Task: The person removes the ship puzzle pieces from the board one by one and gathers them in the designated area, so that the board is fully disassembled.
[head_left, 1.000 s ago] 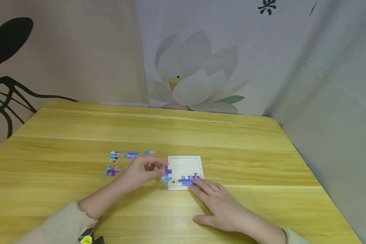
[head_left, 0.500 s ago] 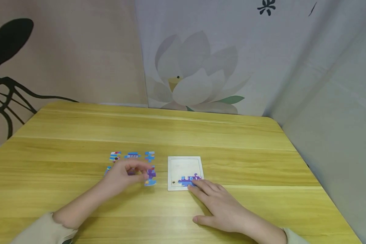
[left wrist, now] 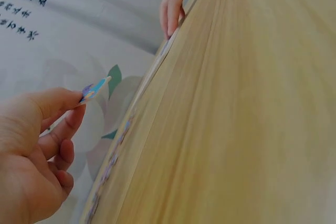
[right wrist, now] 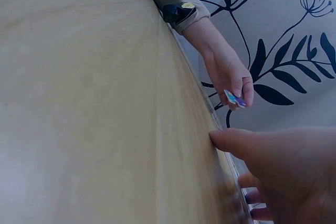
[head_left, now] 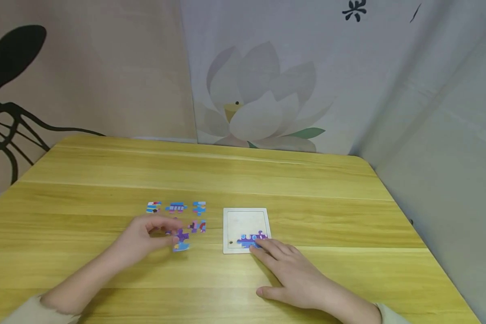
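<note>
Table (head_left: pixel 348 216): bare-looking smooth wood, nothing clamped down. Low friction could let the pieces or tray skid if a hand brushes them.
Left hand (head_left: pixel 146 234): pinching one piece by its edge between thumb and fingertip, gap only the piece's thickness, other fingers curled in. Held off the table per left wrist view. Thin grip; a small twist could rotate the piece or drop it.
Right hand (head_left: pixel 287 270): fingers straight, thumb spread away, gripping nothing. Fingertips rest over the tray's near right corner. Pressing off-centre might tip or slide it.
White tray (head_left: pixel 243 218): flat on the table, right of the loose pieces, mostly unfilled. If it shifts, any piece being lined up would miss.
Joined pieces (head_left: pixel 247 241): near right part of tray, partly under the right fingertips. Can't tell if seated flush; a sideways drag could pop the joint.
Loose pieces (head_left: pixel 176 207): left of the tray, some around the left hand. Low fingers could sweep or flip them.
Purple-and-blue piece (head_left: pixel 182 238): the one in the pinch, well apart from tray. Wrong rotation plus force could bend its tabs.
</note>
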Motion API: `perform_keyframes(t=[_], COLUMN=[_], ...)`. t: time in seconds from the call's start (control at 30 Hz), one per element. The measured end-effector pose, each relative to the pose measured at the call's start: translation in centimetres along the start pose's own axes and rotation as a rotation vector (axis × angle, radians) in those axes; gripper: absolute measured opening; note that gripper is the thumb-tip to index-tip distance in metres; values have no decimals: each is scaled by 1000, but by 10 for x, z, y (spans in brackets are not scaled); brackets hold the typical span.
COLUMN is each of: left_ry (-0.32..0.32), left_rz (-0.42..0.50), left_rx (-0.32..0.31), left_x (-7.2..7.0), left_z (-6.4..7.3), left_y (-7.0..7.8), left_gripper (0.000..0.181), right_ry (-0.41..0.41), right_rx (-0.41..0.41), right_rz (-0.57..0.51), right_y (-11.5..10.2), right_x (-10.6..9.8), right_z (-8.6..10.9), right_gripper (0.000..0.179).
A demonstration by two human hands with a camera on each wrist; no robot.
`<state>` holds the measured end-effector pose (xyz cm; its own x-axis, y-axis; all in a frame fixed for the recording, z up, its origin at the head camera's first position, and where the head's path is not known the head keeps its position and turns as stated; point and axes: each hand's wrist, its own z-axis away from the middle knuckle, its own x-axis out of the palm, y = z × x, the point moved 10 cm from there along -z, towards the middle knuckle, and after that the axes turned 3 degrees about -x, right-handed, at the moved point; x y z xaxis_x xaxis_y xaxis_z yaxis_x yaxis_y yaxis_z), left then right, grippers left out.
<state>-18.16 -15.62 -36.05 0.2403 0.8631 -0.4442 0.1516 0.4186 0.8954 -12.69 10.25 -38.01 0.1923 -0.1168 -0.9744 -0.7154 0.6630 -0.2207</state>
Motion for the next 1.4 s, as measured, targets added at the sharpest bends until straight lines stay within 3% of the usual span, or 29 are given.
perform_keyframes(t=[0.37, 0.67, 0.9, 1.1, 1.4], left_ry=[-7, -93, -211, -283, -292], left_rz=[-46, -59, -23, 0, -30], left_rx=[50, 63, 52, 78, 52], left_x=[-22, -36, -39, -41, -40], left_z=[12, 13, 13, 14, 16], left_y=[-7, -17, -28, -36, -40], left_gripper=[22, 24, 23, 21, 26], right_ry=[4, 6, 4, -4, -5], right_rx=[-2, -3, -4, 4, 6], right_rz=[7, 5, 2, -3, 0], right_y=[0, 0, 0, 0, 1], right_x=[0, 0, 0, 0, 1], right_z=[0, 0, 0, 0, 0], right_gripper=[78, 79, 78, 79, 79])
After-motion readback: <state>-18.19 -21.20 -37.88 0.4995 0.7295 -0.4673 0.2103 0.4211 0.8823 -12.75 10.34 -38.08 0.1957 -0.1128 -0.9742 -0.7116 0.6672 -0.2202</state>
